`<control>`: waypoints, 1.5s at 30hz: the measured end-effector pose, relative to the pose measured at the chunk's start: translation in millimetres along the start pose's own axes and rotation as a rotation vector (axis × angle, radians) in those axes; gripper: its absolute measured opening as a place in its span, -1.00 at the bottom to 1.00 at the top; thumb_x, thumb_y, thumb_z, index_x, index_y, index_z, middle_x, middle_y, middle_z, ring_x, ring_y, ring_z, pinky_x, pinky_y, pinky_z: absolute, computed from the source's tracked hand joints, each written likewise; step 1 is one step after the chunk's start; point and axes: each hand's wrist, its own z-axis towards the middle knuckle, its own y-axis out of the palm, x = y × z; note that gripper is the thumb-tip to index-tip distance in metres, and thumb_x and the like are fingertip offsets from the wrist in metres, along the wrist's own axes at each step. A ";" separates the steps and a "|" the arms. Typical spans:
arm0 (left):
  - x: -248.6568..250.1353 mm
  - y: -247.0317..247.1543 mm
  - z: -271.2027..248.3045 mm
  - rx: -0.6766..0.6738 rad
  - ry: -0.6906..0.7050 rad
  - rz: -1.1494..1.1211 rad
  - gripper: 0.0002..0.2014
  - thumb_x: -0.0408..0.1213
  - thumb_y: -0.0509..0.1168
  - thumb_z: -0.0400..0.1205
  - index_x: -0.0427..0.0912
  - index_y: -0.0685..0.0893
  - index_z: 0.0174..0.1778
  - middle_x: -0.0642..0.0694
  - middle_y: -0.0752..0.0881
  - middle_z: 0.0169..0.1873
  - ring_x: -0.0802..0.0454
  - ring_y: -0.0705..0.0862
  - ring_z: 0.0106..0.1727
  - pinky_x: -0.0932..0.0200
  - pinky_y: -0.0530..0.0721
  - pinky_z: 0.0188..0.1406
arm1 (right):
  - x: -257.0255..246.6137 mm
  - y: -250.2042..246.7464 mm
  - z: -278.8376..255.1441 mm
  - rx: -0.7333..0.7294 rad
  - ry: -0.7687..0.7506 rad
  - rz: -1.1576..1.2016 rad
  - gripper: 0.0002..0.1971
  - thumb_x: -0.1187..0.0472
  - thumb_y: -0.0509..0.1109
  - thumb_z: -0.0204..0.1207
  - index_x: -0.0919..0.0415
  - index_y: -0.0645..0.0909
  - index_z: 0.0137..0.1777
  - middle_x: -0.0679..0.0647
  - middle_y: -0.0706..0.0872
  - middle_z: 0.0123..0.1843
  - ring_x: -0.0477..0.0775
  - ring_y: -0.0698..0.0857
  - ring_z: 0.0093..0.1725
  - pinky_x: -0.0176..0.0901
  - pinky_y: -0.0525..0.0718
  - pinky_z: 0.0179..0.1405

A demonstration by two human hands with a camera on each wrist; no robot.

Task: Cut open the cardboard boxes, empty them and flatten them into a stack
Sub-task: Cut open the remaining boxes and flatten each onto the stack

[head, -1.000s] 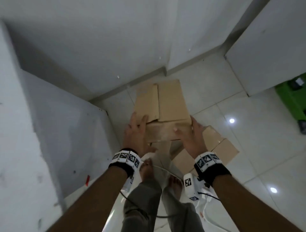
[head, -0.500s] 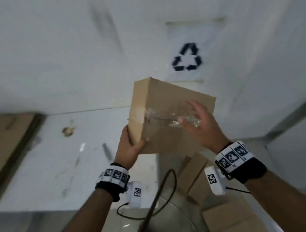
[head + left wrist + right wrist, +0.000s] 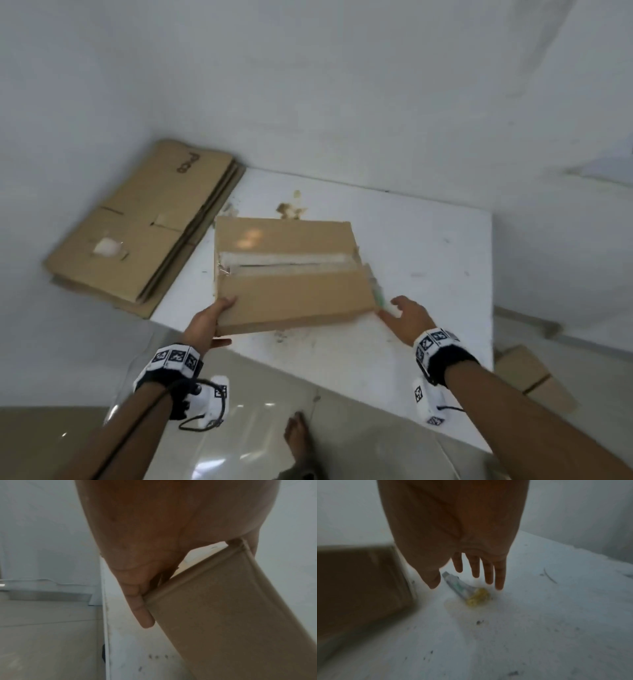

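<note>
While the left hand (image 3: 209, 320) grips the near left corner of the cardboard box (image 3: 291, 274), thumb on top and fingers curled underneath, the right hand (image 3: 407, 317) hangs released with its fingers spread, holding nothing, just off the box's right end. Directly below those fingers a small cutter (image 3: 464, 591) with a yellow end lies on the white table (image 3: 428, 246); the wrist view shows the fingertips near it but not in contact. The box rests at the table's near left edge, partly overhanging, closed, its top seam covered by a strip of clear tape (image 3: 284, 263) that appears ragged at the left end; whether the tape is already slit cannot be determined. At the table's far left corner a stack of flattened boxes (image 3: 137, 229) lies, partly over the table edge. On the floor beyond the table's right side, more cardboard (image 3: 534, 377) is visible, its condition unclear. Assessment: several boxes are already processed and stacked; this box has yet to be cut, emptied and flattened, and further cardboard on the floor likely remains. The probable next action is taking up the cutter.
</note>
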 end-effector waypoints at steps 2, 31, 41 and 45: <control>-9.3 -25.3 27.1 -0.021 -0.095 -0.074 -0.48 0.20 0.44 0.50 -0.09 0.66 0.24 -0.19 0.71 0.03 -0.19 0.68 0.06 -0.11 0.73 -0.01 | -16.6 25.3 26.6 -0.006 0.072 -0.141 -0.28 -0.23 0.36 0.62 0.16 0.31 0.64 0.29 0.50 0.53 0.38 0.51 0.49 0.16 0.52 0.43; 41.0 7.0 178.9 -0.096 0.417 0.444 0.20 0.41 0.64 0.01 0.44 0.21 0.58 -0.01 0.44 0.54 -0.13 0.50 0.50 -0.26 0.55 0.49 | -269.5 6.0 72.0 -0.083 -0.620 -0.354 -0.67 0.09 0.25 0.71 0.01 0.64 0.42 0.07 0.77 -0.01 0.13 0.71 -0.07 -0.02 0.63 -0.15; 35.8 10.1 188.8 -0.051 0.471 0.434 -0.08 0.31 0.58 0.33 0.47 0.24 0.57 0.10 0.47 0.45 -0.01 0.52 0.42 -0.10 0.59 0.40 | -313.5 -1.3 94.7 -0.195 -0.654 -0.673 -0.71 0.10 0.18 0.72 0.00 0.65 0.33 0.09 0.72 -0.01 0.18 0.69 -0.10 -0.04 0.60 -0.21; 34.5 11.3 190.9 -0.036 0.458 0.472 -0.05 0.31 0.59 0.32 0.43 0.25 0.59 0.10 0.45 0.49 -0.05 0.51 0.45 -0.16 0.58 0.42 | -322.6 12.0 90.1 -0.276 -0.567 -0.840 -0.72 0.24 0.25 0.70 0.08 0.64 0.34 0.15 0.73 0.10 0.26 0.75 0.04 -0.06 0.52 -0.20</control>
